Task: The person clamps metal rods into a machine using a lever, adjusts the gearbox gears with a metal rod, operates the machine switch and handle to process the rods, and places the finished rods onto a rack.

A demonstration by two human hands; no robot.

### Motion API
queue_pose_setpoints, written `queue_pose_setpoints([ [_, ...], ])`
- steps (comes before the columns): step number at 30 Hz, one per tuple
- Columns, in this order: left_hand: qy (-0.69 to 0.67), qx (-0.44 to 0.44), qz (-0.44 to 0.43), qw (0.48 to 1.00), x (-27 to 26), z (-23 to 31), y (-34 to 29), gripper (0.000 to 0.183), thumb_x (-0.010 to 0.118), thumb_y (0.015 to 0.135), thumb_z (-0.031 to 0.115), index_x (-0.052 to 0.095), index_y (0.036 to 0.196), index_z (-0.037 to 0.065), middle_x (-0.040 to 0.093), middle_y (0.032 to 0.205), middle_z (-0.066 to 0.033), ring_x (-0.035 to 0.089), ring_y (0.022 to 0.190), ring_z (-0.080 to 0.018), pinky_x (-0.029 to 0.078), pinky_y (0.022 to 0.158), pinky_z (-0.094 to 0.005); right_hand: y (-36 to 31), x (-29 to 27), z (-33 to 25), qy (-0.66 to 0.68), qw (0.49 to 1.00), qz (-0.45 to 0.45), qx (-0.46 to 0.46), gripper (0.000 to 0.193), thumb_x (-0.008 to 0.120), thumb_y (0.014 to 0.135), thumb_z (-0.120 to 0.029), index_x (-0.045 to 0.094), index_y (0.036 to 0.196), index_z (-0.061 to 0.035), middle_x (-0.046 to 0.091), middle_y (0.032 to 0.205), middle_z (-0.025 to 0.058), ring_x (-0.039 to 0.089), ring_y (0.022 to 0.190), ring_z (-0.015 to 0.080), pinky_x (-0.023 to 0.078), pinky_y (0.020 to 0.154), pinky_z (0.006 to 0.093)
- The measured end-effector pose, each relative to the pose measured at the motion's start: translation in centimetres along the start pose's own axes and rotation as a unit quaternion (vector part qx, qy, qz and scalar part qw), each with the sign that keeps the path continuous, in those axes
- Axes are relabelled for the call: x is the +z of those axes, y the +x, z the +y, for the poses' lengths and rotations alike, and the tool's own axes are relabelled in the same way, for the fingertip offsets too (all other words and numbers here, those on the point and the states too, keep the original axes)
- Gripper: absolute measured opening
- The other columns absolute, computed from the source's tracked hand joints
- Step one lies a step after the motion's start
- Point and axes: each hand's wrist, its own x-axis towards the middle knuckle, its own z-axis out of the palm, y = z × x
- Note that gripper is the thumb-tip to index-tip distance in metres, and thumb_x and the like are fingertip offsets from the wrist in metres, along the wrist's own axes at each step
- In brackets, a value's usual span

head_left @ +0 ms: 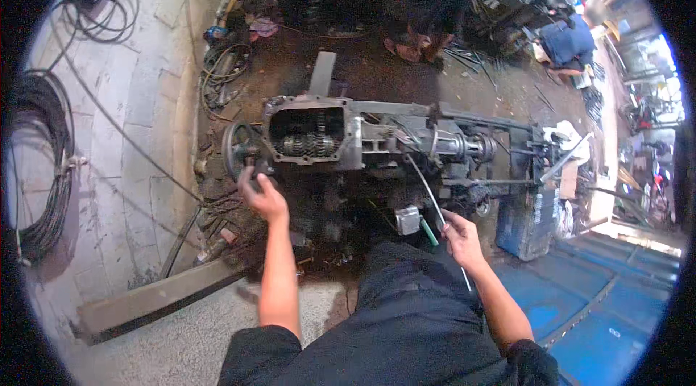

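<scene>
Left hand (262, 196) closed on the round flange (241, 148) at the left end of the open gearbox (319, 136), gears showing inside. Right hand (459, 236) gripping a thin metal rod (428, 190), below the gearbox's right half, slanting up toward it.

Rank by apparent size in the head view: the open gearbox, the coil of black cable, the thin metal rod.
1. Open gearbox
2. Coil of black cable, nearly as large, so the order is unsure
3. Thin metal rod, held in the right hand

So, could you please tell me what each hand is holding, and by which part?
The right hand grips a thin metal rod near its lower end. The left hand grasps the round flange at the gearbox's left end.
</scene>
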Motion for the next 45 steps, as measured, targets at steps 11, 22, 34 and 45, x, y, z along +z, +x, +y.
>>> queue_pose_setpoints([
  [11,-0.194,-0.050,-0.532,0.823,5.6,16.8,-16.8,0.030,0.063,0.086,0.015,0.064,0.114,0.005,0.066,0.098,-0.0140,0.064,0.087,-0.0224,0.050,0.080,-0.0308,1.0,-0.4,2.0,0.005,1.000,0.018,-0.018,0.034,0.050,0.091,-0.004,0.056,0.123,0.0058,0.060,0.078,0.0013,0.051,0.069,0.0077,0.044,0.064,0.0243],
  [22,-0.158,-0.005,-0.508,0.847,5.9,17.1,-17.7,0.026,0.062,0.087,0.014,0.066,0.111,0.004,0.066,0.106,-0.0164,0.064,0.100,-0.0300,0.050,0.087,-0.0348,0.6,1.2,0.3,-0.065,0.998,0.014,0.004,0.034,0.047,0.088,-0.004,0.058,0.119,0.0062,0.067,0.098,0.0238,0.067,0.093,0.0231,0.048,0.084,0.0322],
  [34,-0.116,-0.036,-0.438,0.891,5.5,19.0,-19.3,0.034,0.057,0.086,0.006,0.061,0.120,0.003,0.064,0.110,-0.0197,0.064,0.101,-0.0312,0.050,0.087,-0.0351,5.1,1.8,-0.3,-0.063,0.992,-0.022,-0.109,0.027,0.049,0.086,-0.010,0.062,0.106,0.0031,0.063,0.092,0.0289,0.062,0.095,0.0413,0.049,0.081,0.0442],
  [45,0.032,-0.051,-0.308,0.950,5.9,19.2,-31.8,0.043,0.059,0.087,0.008,0.054,0.129,0.003,0.064,0.111,-0.0189,0.065,0.096,-0.0201,0.051,0.078,-0.0309,6.2,-22.5,15.2,-0.043,0.990,-0.065,-0.120,0.039,0.062,0.090,-0.018,0.055,0.124,0.0014,0.068,0.087,0.0118,0.064,0.077,0.0164,0.052,0.073,0.0320],
])
